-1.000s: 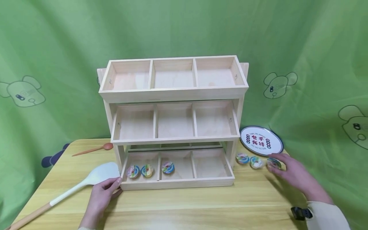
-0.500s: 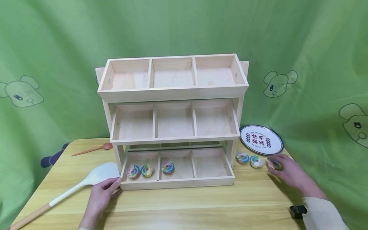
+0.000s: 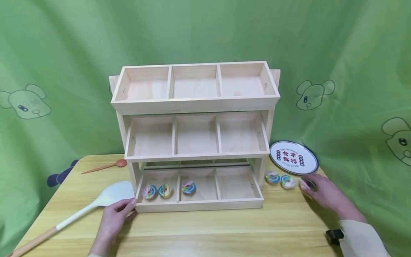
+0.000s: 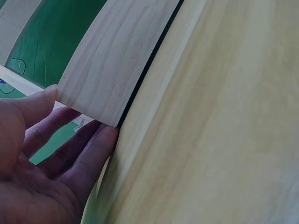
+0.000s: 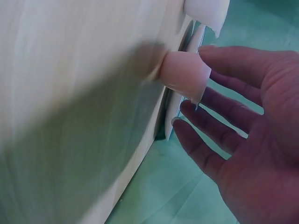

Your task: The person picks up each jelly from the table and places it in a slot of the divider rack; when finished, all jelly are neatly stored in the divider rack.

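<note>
A small cup (image 5: 185,72) is pinched by the right hand (image 3: 324,194), near the plate (image 3: 294,157) at the right of the bench (image 3: 231,233). The wooden shelf (image 3: 195,105) is gripped at its near left corner by the left hand (image 3: 113,218).

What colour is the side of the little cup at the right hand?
The cup looks pale pink, clearest in the right wrist view.

Both the R hand (image 3: 324,194) and the L hand (image 3: 112,218) are bare. The R sleeve (image 3: 363,238) is of cream colour, plain, long till the wrist, w/ soft folds. By its end there is a small black block (image 3: 334,236), approx. square; its details are too dark to see. Of the L sleeve (image 3: 94,255) only a pale bit is visible.
</note>
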Available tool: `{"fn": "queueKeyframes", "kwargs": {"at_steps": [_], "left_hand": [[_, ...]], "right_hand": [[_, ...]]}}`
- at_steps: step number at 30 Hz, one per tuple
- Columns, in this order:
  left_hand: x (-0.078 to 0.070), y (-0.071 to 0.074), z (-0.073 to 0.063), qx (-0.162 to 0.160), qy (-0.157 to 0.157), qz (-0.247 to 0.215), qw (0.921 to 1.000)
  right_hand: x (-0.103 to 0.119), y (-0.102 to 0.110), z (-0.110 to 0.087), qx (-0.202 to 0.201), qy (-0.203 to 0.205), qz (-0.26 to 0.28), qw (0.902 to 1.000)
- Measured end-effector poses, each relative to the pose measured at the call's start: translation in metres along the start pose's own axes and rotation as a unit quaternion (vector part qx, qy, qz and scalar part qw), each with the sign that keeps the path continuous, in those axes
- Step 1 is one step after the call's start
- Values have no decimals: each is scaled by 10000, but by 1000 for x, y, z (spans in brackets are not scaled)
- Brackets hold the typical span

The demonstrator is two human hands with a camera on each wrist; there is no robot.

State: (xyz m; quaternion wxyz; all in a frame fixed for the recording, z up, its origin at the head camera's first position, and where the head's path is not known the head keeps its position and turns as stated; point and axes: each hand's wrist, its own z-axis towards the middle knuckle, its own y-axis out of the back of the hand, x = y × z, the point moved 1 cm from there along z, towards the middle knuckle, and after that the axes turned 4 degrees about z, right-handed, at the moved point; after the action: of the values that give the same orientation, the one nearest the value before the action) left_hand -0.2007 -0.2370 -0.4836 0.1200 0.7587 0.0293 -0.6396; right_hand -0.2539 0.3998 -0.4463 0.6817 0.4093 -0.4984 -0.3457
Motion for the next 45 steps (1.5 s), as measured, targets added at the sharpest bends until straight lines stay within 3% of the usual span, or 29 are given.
{"fn": "queueKeyframes", "kwargs": {"at_steps": [8,17,25,32,45], "left_hand": [[-2,0,-2,30,32,-28,10000],[-3,-1,-2,33,47,-50,10000],[-3,-1,-2,45,59,-48,10000],[-4,0,-3,31,17,-29,10000],[-3,0,-2,39,-13,-10,10000]], "right_hand": [[4,4,-11,213,-274,32,9994],[29,15,-22,239,-138,-17,9996],[64,22,-30,91,316,201,9993],[91,25,-33,98,702,20,9975],[121,18,-30,296,923,90,9953]]}}
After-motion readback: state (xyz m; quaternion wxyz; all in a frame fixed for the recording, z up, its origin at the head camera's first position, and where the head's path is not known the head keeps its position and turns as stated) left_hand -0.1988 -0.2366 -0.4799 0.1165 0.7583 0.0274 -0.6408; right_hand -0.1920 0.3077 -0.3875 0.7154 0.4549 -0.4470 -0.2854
